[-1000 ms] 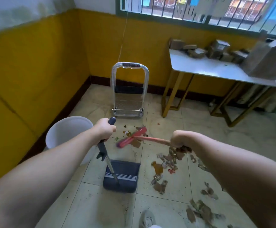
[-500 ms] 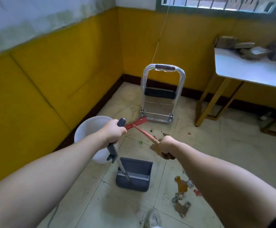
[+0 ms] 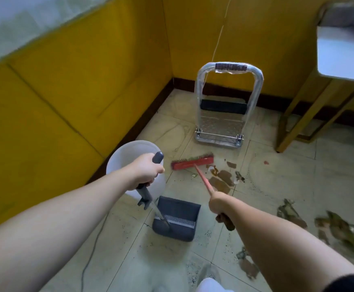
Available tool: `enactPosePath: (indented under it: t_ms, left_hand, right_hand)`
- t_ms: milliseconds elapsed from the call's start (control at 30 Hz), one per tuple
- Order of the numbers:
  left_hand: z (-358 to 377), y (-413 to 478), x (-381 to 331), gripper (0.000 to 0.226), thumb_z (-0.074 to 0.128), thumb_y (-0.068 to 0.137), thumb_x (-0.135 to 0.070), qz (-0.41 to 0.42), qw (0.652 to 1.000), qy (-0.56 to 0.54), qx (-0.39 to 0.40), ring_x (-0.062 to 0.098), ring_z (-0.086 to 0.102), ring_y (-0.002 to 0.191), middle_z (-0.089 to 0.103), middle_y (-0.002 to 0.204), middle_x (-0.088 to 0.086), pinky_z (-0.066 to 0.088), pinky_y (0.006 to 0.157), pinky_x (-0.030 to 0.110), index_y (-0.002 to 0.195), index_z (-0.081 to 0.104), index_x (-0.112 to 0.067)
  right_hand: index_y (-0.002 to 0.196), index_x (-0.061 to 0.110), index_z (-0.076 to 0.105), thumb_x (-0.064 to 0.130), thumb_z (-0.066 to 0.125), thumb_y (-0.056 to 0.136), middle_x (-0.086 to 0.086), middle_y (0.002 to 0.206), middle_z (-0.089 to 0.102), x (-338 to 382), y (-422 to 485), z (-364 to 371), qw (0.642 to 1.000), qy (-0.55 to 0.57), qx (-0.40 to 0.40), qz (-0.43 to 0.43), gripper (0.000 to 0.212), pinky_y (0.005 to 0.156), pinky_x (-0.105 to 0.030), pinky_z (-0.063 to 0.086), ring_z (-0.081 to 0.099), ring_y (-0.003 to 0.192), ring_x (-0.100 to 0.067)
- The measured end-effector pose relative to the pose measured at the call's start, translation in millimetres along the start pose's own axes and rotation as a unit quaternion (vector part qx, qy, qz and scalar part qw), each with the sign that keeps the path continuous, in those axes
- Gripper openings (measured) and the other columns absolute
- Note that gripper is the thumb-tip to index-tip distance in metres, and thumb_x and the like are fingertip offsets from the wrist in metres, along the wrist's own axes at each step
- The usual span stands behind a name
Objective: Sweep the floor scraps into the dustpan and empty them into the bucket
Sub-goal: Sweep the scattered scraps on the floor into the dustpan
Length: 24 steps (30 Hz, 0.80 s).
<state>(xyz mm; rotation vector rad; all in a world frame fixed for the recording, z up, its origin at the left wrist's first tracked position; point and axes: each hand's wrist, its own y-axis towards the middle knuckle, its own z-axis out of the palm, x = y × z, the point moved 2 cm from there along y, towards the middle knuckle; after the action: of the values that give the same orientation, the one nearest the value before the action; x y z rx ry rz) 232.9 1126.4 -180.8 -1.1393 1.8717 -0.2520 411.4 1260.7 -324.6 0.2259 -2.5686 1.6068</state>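
Left hand [image 3: 144, 171] grips dustpan [image 3: 178, 209] handle — right hand [image 3: 220, 204] clasps broom [image 3: 193, 162].
Scraps [image 3: 222, 180] at broom's four o'clock; bucket [image 3: 119, 154] at dustpan's ten o'clock.

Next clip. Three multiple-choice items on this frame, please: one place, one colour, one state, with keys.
1. Where is the bucket? A by the wall, left of the dustpan; B far right; C out of view.
2. Broom head colour? A blue; B red; C green.
3. Left hand? A open; B pinching a scrap; C gripping the dustpan handle.
Key: A, it stands at the yellow wall; B, the bristle block is red; C, fingers wrap the grey handle.
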Motion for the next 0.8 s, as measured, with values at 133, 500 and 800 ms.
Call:
enactPosePath:
  t_ms: [133, 500, 800]
  left_hand:
    - [-4, 1, 4, 0.011, 0.048, 0.089, -0.01, 0.012, 1.0, 0.013, 0.012, 0.016, 0.038, 0.047, 0.042, 0.058, 0.007, 0.036, 0.045, 0.025, 0.078, 0.044, -0.011]
    - [0, -18, -7, 0.005, 0.052, 0.088, -0.01, 0.076, 0.993, 0.049, 0.078, 0.019, 0.041, 0.052, 0.046, 0.065, 0.009, 0.037, 0.049, 0.027, 0.087, 0.048, -0.009]
    - [7, -28, -18, 0.009, 0.051, 0.088, -0.009, 0.136, 0.985, 0.046, 0.09, 0.018, 0.04, 0.047, 0.044, 0.063, 0.008, 0.035, 0.046, 0.025, 0.081, 0.044, -0.01]
  right_hand:
    - [0.152, 0.009, 0.008, 0.002, 0.042, 0.094, -0.016, 0.101, 0.057, -12, -14, 3, 0.998, -0.04, -0.029, -0.032, 0.067, 0.053, -0.021, 0.045, 0.051, 0.065, -0.015]
    - [0.153, 0.017, 0.006, 0.013, 0.032, 0.103, -0.013, 0.08, 0.045, -74, -137, 8, 0.997, -0.048, -0.016, 0.051, 0.057, 0.042, -0.017, 0.038, 0.041, 0.052, -0.011]
    - [0.128, 0.0, 0.046, 0.009, 0.04, 0.097, -0.007, 0.079, 0.056, -102, -143, 20, 0.99, 0.046, -0.11, 0.071, 0.033, 0.047, -0.024, 0.04, 0.045, 0.048, -0.013]
